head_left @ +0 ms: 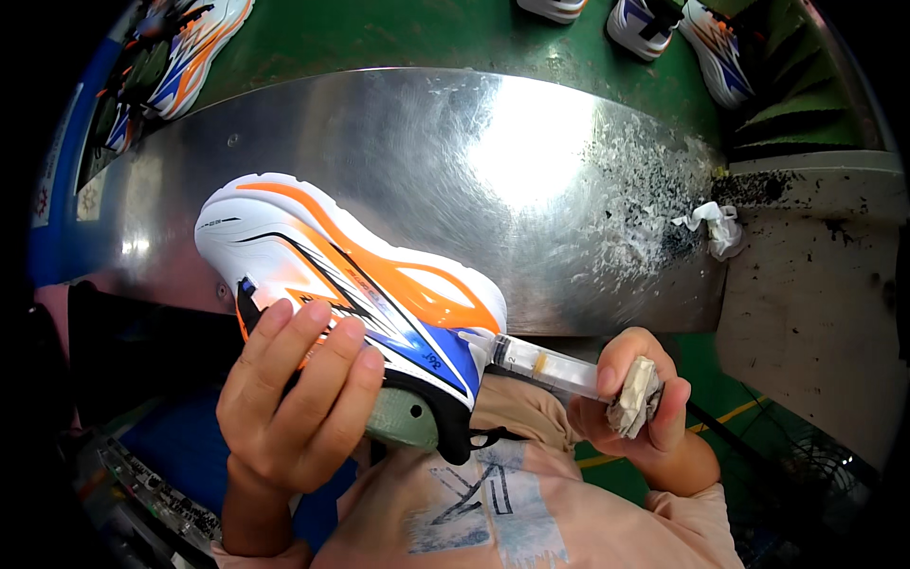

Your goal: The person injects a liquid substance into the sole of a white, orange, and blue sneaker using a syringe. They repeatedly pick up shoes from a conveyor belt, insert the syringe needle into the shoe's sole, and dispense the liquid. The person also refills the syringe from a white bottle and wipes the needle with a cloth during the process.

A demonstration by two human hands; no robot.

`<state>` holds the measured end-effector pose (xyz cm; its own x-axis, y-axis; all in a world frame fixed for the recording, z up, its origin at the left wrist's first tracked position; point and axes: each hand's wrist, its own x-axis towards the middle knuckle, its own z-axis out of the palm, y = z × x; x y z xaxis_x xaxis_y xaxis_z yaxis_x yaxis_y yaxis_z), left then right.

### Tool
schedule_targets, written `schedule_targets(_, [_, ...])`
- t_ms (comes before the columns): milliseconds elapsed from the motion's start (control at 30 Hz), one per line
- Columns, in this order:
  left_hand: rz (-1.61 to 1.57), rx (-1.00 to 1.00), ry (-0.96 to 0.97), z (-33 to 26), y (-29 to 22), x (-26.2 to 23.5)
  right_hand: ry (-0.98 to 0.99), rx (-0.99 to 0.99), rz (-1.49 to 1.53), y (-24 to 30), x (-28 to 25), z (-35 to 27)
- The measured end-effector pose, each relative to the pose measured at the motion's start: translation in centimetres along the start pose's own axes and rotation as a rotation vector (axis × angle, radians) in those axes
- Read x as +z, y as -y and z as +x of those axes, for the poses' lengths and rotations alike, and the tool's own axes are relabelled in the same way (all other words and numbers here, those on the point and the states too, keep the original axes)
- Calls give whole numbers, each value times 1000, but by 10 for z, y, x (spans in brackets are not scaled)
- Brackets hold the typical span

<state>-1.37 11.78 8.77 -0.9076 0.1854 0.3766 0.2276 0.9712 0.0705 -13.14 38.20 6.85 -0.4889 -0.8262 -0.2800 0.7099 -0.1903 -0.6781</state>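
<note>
A white, orange and blue running shoe (313, 242) is held on its side, sole facing away from me. My left hand (299, 389) is closed round its upper at the laces. A green shoe last (398, 417) fills the shoe's opening. My right hand (635, 389) grips a clear plastic syringe (555, 367) by its plunger end. The syringe's tip touches or nearly touches the shoe near the heel, where sole and upper meet. A greyish wad (635, 398), wrapped at the plunger end, sits between my right thumb and fingers.
A steel worktop (398, 123) lies beneath and beyond the shoe, with whitish residue at its right. Crumpled white tissue (718, 229) rests by its right edge. Past it, a green surface (379, 33) carries more shoes (645, 27). Another shoe (204, 57) stands at the far left.
</note>
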Motion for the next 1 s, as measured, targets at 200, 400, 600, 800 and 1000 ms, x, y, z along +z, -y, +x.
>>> schedule_targets(200, [-5,-2,72,10,-1,-4,7,-32,88,-10,-16,0])
schedule_targets(400, [-9,-3,100,17,-3,-8,-18,-49,91,-15,-21,-5])
schedule_targets(600, [-24,52,112,27,3,-1,-20,-79,92,-25,-25,-15])
schedule_targets(800, [-103,244,207,64,29,-3,-86,-153,95,-35,-10,-13])
schedule_targets(1000, [-112,337,499,110,21,-1,-173,-258,247,-37,-5,-14])
